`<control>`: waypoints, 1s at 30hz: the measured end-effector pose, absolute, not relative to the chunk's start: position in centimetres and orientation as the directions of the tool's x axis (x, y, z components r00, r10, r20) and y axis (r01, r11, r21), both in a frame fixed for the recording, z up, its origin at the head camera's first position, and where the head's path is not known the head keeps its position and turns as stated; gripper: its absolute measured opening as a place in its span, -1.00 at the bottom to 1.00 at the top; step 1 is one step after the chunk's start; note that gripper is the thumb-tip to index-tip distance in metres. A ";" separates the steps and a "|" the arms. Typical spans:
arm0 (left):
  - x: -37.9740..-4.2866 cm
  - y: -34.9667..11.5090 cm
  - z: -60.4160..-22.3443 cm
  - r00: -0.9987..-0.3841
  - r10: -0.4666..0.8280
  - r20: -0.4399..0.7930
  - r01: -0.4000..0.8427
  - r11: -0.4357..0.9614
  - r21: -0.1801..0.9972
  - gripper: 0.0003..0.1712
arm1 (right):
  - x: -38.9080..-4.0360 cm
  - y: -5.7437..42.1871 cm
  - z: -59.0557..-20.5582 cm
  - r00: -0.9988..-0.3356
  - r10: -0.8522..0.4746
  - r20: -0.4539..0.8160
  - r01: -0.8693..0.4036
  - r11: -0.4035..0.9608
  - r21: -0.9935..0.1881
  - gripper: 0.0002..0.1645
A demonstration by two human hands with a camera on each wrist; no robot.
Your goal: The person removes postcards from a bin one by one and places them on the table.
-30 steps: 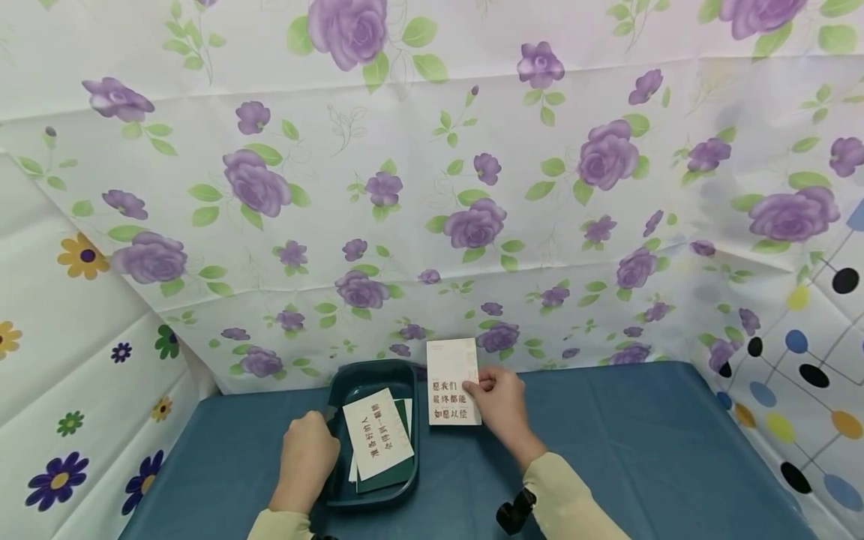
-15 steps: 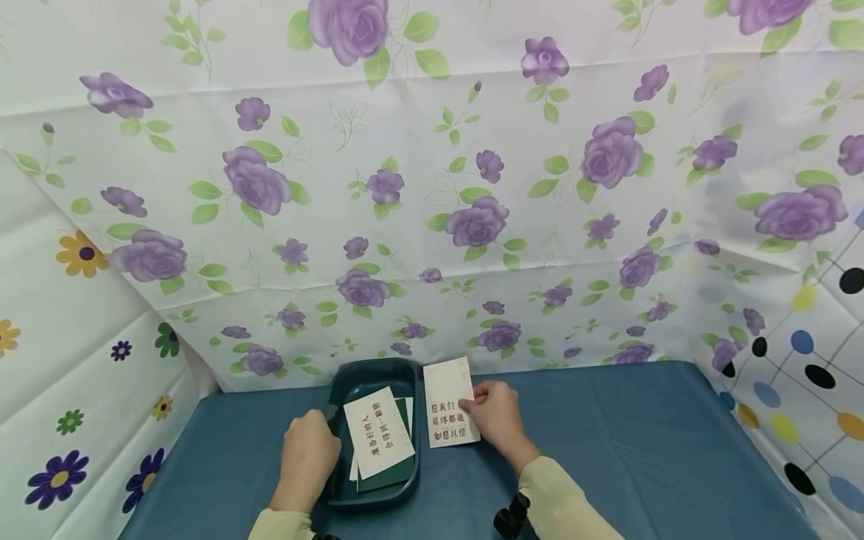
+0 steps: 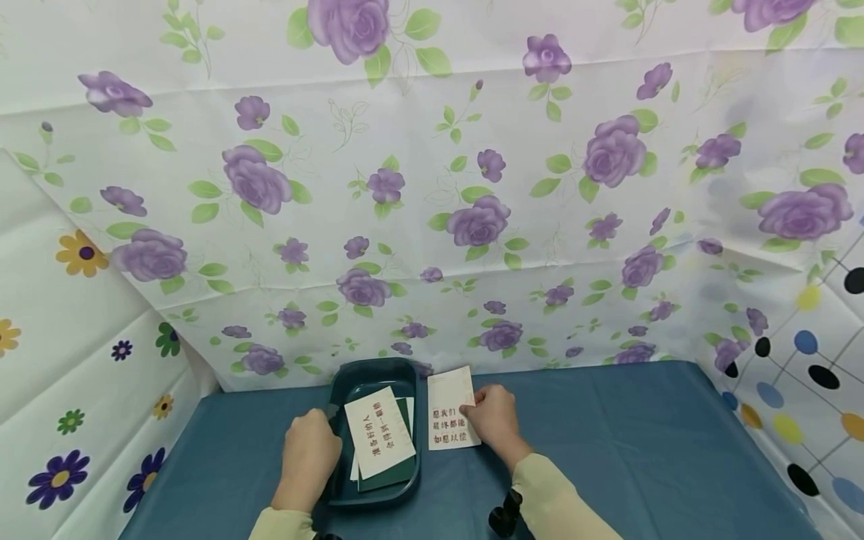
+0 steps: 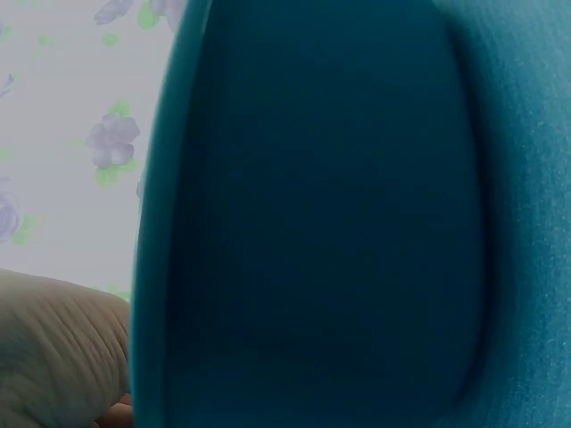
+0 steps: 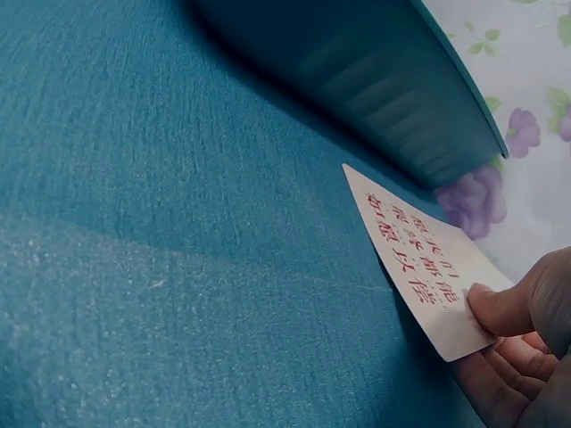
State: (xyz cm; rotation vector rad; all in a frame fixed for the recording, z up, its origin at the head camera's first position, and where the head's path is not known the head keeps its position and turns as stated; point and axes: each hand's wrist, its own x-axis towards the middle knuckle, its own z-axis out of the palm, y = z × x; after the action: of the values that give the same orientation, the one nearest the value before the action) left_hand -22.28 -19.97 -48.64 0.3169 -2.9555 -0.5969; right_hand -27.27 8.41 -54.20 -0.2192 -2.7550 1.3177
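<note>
My right hand [image 3: 496,420] pinches a cream card [image 3: 451,397] with reddish-brown printed characters by its right edge, thumb on top and fingers beneath. In the right wrist view the card [image 5: 419,259] is tilted, its lower corner close to the table. Left of it stands a dark teal plastic tray [image 3: 376,499]. Inside, a cream printed card [image 3: 379,431] lies over a dark green card [image 3: 388,478], with a pale card edge also showing. My left hand [image 3: 307,457] holds the tray's left rim; its fingertips are mostly hidden. The left wrist view shows the tray's outer wall [image 4: 321,214] close up.
A blue cloth [image 3: 607,442] covers the table. Behind it hangs a white sheet [image 3: 418,330] with purple flowers, close to the tray's far end. Patterned sheets also hang at the left [image 3: 81,360] and right [image 3: 830,360].
My right hand and the card have come down and nearer to me beside the tray. The card tilted briefly and is straighter now. The left hand and the tray stay nearly still.
</note>
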 end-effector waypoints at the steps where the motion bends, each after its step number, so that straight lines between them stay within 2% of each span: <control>1: -22.3 -20.0 -48.7 -0.971 -0.228 0.066 -0.185 0.901 0.392 -0.96 | -27.3 8.4 -54.3 -0.986 0.167 0.007 0.100 0.622 -0.777 -0.50; 5: -22.3 -19.8 -48.7 -0.970 -0.232 0.070 -0.189 0.905 0.380 -0.95 | -27.5 8.4 -54.7 -0.984 0.177 0.004 0.108 0.622 -0.776 -0.42; 12: -22.2 -19.6 -48.7 -0.968 -0.237 0.077 -0.192 0.907 0.375 -0.96 | -27.5 8.2 -54.5 -0.982 0.190 0.005 0.120 0.641 -0.758 -0.45; 30: -22.2 -19.5 -49.0 -0.963 -0.232 0.139 -0.171 0.920 0.354 -0.92 | -27.5 7.7 -53.6 -0.979 0.200 0.035 0.123 0.722 -0.681 -0.39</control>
State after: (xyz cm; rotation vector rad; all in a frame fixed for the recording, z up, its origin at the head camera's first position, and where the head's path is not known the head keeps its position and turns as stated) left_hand -22.23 -19.54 -49.02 0.3072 -2.9016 -0.5110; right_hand -27.48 7.75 -53.65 -0.2654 -2.8161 1.1014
